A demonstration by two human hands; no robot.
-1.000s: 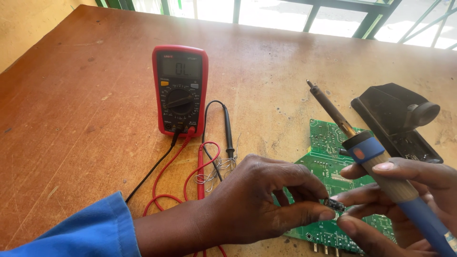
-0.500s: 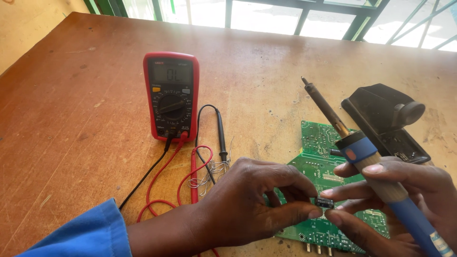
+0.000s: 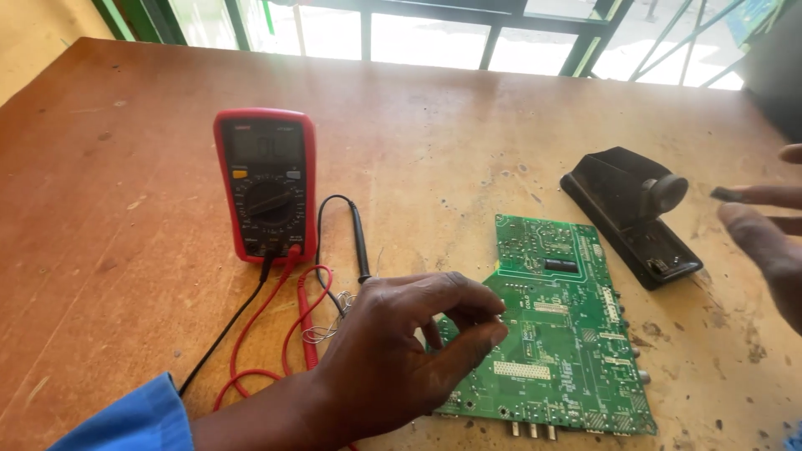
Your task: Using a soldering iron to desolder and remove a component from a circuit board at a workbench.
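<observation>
My left hand [image 3: 401,351] hovers over the left edge of a green circuit board [image 3: 568,334] lying on the wooden table [image 3: 468,117]. Its fingers are loosely curled and apart, and I see nothing in them. My right hand [image 3: 764,238] is at the frame's right edge, raised above the table and blurred. A small dark part [image 3: 723,194] sits at the tips of its forefinger and thumb. A thin coil of solder wire [image 3: 330,321] lies just left of my left hand.
A red multimeter [image 3: 267,184] stands to the left, its red and black leads [image 3: 288,334] looping toward my left arm and a black probe [image 3: 359,242] lying beside it. A black soldering-iron stand [image 3: 631,213] sits right of the board. Windows line the far edge.
The hands have come apart: my right hand moved right and up with the small dark part, and the blue-handled soldering iron has gone from view. My left hand stays over the board.
</observation>
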